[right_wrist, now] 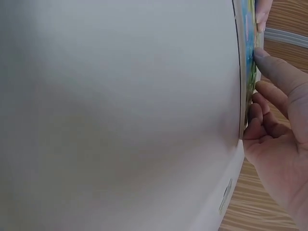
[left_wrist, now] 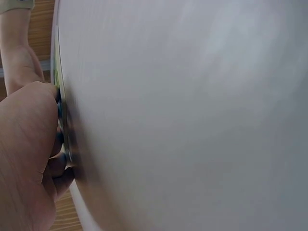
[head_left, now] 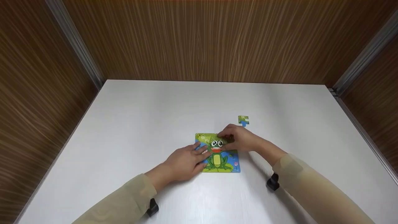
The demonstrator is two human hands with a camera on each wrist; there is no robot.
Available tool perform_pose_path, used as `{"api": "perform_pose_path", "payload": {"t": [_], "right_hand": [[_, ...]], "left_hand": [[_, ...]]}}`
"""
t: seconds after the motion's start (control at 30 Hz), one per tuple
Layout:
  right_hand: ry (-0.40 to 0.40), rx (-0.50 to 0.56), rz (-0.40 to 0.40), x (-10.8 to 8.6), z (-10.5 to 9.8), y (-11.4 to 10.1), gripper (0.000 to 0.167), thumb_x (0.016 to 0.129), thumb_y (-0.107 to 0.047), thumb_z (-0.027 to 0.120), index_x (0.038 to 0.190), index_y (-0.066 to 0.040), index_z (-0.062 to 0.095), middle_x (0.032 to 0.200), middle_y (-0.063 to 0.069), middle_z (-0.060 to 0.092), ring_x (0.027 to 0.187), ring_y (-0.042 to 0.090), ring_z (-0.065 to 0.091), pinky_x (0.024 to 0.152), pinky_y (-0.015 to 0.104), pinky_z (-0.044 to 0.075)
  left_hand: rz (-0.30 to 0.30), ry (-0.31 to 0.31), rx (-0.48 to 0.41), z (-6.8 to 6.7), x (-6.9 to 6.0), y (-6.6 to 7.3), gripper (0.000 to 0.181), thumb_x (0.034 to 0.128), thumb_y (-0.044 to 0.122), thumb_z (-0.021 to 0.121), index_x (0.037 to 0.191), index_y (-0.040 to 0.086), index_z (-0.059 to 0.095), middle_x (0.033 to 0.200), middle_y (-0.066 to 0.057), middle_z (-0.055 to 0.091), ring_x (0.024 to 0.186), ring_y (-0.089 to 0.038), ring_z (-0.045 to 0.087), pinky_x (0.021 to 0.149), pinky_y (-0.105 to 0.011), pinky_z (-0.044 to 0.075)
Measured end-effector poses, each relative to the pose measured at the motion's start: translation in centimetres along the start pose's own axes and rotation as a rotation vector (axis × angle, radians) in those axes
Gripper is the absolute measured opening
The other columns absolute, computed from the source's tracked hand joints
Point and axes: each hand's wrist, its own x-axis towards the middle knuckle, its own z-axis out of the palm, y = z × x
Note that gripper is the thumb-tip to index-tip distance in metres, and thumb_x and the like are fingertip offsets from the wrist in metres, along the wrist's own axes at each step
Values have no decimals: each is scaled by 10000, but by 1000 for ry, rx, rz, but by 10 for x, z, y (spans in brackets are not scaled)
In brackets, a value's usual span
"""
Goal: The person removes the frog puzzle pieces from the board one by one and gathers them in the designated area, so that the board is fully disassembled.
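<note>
A square frog jigsaw puzzle (head_left: 216,160) lies flat on the white table. My left hand (head_left: 186,161) rests on its left side with fairly straight, spread fingers. At the upper right part of the puzzle is my right hand (head_left: 241,138), its fingers curled and its thumb set down apart from the index finger, pinching a puzzle piece that the hand mostly covers. From the right wrist, the thumb (right_wrist: 272,65) touches the picture while other fingers bend at the board's edge. One loose green and blue puzzle piece (head_left: 243,120) lies just beyond the right hand.
The white table (head_left: 155,109) runs back to a wood-grain panel (head_left: 199,40). More wood-grain panels with metal corner strips stand at the left and right. A black wrist mount (head_left: 273,182) hangs below the right sleeve, and another black mount (head_left: 152,207) below the left.
</note>
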Motion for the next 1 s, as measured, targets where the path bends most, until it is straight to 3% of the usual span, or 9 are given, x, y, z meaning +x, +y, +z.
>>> {"api": "perform_pose_path", "payload": {"t": [0.17,0.4,0.7,1.0], "right_hand": [[13,4,18,-1,1,0,468,891,-255,894,1301,-75,755,1186,46,665,1035,196,632,921,401,569],[34,-3,-15,1,0,3,412,899,-221,884,1259,-61,765,1183,62,667,1037,204,627,921,404,563],[44,101,15,-3,-3,4,365,947,-127,812,1298,-71,730,1145,42,667,991,200,619,882,348,559],[133,85,34,-11,-33,7,397,933,-104,771,1327,-110,726,1236,22,689,1106,234,606,893,429,514]], "left_hand": [[1,2,2,0,1,0,537,1141,428,408,1614,185,485,1638,-67,441,1543,-321,369,1241,-406,341],[-3,-5,3,-2,2,-2,540,1143,432,400,1623,193,471,1646,-66,431,1546,-317,365,1246,-407,331],[5,-4,-22,-2,2,-1,541,1145,424,402,1620,176,475,1642,-85,436,1539,-339,373,1244,-424,336],[-21,-31,-53,-3,1,1,550,1154,444,353,1639,199,439,1675,-60,394,1552,-336,346,1240,-455,341]]}}
